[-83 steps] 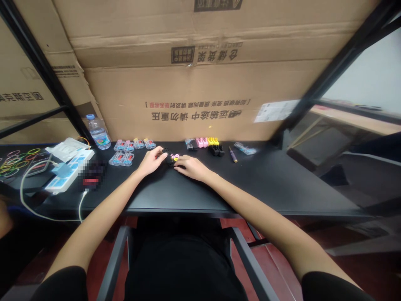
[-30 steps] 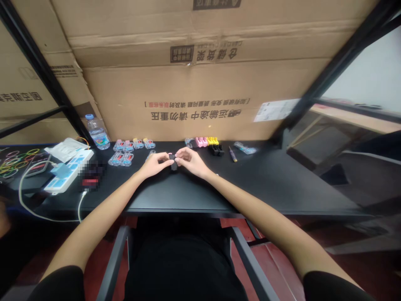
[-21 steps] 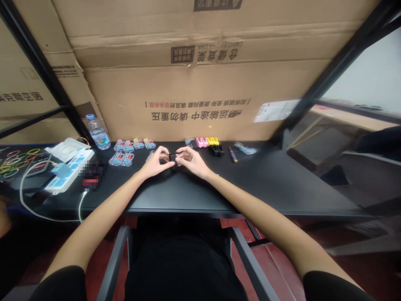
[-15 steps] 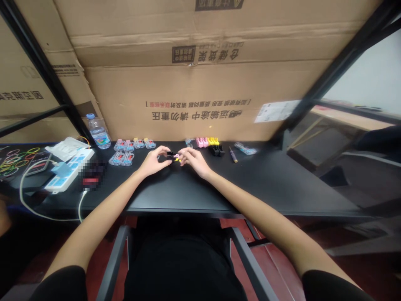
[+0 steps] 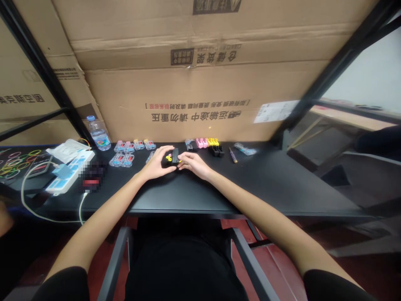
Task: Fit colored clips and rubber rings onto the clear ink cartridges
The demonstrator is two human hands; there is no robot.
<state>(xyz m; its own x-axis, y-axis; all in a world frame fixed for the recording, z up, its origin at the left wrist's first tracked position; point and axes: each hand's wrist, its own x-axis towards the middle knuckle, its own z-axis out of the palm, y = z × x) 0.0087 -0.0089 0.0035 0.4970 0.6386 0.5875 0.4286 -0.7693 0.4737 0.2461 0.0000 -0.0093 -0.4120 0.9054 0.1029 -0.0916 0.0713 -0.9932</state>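
Between my hands, just above the black table, is a small black plastic piece with yellow and pink round parts on its left side. My left hand curls around the left of it, thumb below and fingers above. At its right edge, my right hand pinches with closed fingertips, where a bit of yellow shows. Clear plastic pieces with coloured parts lie in rows to the left. Behind my right hand stand pink clips, yellow clips and black clips.
A small screwdriver and a clear plastic packet lie right of the clips. A water bottle, a white power strip and a cable occupy the left. Large cardboard walls off the back. Coloured rings lie far left.
The black piece has been turned, so its flat grey-black face and the yellow and pink parts now show on the left. Both hands stay near the same spot, my right hand slightly lower.
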